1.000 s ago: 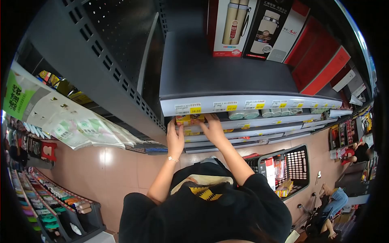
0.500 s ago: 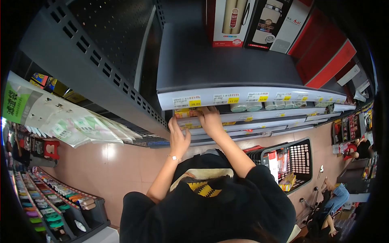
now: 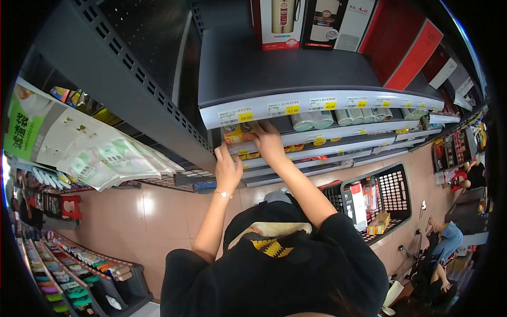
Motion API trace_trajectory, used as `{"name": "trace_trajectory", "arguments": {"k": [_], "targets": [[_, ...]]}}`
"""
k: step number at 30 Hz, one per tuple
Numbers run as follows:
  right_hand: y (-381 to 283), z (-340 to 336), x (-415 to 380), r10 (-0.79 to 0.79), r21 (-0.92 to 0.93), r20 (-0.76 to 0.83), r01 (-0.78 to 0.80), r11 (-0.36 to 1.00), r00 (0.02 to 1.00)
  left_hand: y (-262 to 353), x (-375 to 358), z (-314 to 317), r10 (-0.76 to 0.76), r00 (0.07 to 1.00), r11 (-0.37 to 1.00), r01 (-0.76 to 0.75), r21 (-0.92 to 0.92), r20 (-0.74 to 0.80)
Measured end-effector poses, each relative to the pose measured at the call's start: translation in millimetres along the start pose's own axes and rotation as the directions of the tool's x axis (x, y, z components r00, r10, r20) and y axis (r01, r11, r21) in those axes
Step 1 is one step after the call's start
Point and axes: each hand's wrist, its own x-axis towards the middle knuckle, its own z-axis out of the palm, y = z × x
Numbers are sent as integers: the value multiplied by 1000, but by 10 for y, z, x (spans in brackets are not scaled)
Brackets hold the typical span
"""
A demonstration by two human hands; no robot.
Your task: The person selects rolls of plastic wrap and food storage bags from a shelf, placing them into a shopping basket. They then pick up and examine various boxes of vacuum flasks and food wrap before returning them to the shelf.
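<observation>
A yellow-and-orange box (image 3: 237, 133) sits on the second shelf, just under the top shelf's price strip. My left hand (image 3: 228, 170) is at its lower left front corner, fingertips pressed against the edge and thumb bent inward. On the other side, my right hand (image 3: 269, 143) has its fingers curled over the box's right end, the tips partly hidden in the shelf's shadow. Both hands have closed on the box from its two sides. The top shelf hides its upper back part. Glass cups (image 3: 312, 120) stand to the right of my right hand.
Boxed thermos flasks (image 3: 282, 24) and a red box (image 3: 412, 55) stand on the top shelf (image 3: 296, 79). Hanging bags (image 3: 113, 161) and a perforated metal upright (image 3: 142, 79) are at left. A black basket (image 3: 404, 198) with goods is right of me. Another person (image 3: 446, 248) is at far right.
The view has shifted slightly, so the shelf appears higher and further left. Both hands stay at the yellow-and-orange box, which shows a little more from under the price strip.
</observation>
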Motion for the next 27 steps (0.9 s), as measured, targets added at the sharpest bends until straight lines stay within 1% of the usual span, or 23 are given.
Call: {"name": "trace_trajectory", "arguments": {"k": [3,4,6,7,9,12,13,16,19,22,24,27], "targets": [[14,-46,0,-27,21,30,27,999,999,6,-43,31,-31,999,988,29,-153,-10],[14,-63,-12,-37,30,47,36,999,998,28,-72,18,-65,998,974,67,-217,17],[39,-75,-51,-29,59,11,28,998,1000,94,-110,-31,-120,990,932,140,-334,78],[58,-76,-62,-25,74,-10,26,997,1000,116,-114,-61,-114,989,932,138,-335,91],[105,-103,-77,-42,99,53,36,994,998,154,-128,-87,-107,987,929,141,-342,117],[111,-150,-114,-21,129,119,6,992,993,63,-177,-10,-17,997,975,32,-220,71],[96,-158,-117,-8,139,134,-11,990,991,53,-190,2,-13,998,972,28,-234,65],[152,-145,-111,-94,116,151,77,990,984,44,-216,33,-8,999,964,22,-265,54],[164,-153,-108,-108,178,134,83,980,985,34,-225,72,-12,999,961,25,-274,51],[184,-130,-91,-126,115,141,111,987,982,49,-182,101,-20,999,955,28,-296,30],[192,-125,-102,-107,133,165,85,988,981,77,-180,107,-58,998,935,63,-349,26],[191,-115,-100,-59,156,207,27,987,977,76,-172,123,-42,999,930,43,-366,11]]}}
